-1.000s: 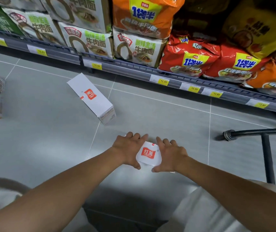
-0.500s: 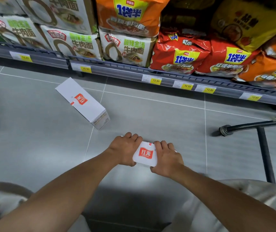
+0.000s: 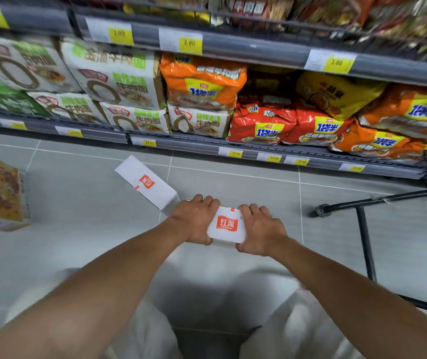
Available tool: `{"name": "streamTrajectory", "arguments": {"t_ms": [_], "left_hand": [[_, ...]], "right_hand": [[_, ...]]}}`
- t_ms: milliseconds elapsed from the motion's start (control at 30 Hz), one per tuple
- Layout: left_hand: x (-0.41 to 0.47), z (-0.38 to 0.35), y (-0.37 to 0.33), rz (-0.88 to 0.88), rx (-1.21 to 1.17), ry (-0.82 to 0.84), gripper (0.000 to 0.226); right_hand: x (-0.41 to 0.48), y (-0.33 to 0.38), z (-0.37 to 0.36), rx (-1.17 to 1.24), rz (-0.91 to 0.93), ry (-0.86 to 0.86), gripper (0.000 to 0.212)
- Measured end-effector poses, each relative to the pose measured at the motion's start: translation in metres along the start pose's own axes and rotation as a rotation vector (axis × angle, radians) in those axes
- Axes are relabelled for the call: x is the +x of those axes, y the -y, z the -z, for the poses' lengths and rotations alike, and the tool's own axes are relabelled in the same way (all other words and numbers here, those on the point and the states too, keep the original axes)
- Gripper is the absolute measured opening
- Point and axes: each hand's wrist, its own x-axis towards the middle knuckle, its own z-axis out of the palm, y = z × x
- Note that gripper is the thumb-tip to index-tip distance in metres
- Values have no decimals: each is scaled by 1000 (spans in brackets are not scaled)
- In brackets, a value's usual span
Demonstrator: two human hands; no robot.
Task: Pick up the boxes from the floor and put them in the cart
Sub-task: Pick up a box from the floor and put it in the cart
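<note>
Far left of the fingers, a printed box (image 3: 0, 195) stands on the floor (image 3: 78, 229). A long white box (image 3: 146, 183) lies just behind the left hand (image 3: 197, 221), whose fingers (image 3: 204, 200) curl over a small red-logo box (image 3: 228, 225). The right hand (image 3: 261, 233) grips the small box's other side. The cart (image 3: 362, 229) stands to the right.

Left hand (image 3: 194, 222) and right hand (image 3: 262, 233) grip the box (image 3: 227, 225), arms outstretched
</note>
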Motion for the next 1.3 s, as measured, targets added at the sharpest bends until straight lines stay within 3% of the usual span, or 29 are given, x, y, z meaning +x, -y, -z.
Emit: {"name": "streamTrajectory", "arguments": {"t_ms": [333,500,633,700,1000,1300], "left_hand": [[-153,286,-21,44,44,-56,93],[-241,440,-40,75,23,-78,88],[-308,547,-59,87,24,-92,89],[-333,588,-69,97,25,-111,88],[-341,649,-123,71,50,-143,83],[-275,666,-252,-93,111,-100,84]], "right_hand": [[-147,62,274,4,62,-86,97],[-237,92,430,18,136,-90,114],[-293,109,531,-18,168,-114,89],[-315,114,571,-47,179,-133,89],[-365,72,615,-37,193,-211,88],[-438,-54,597,42,9,-227,91]]}}
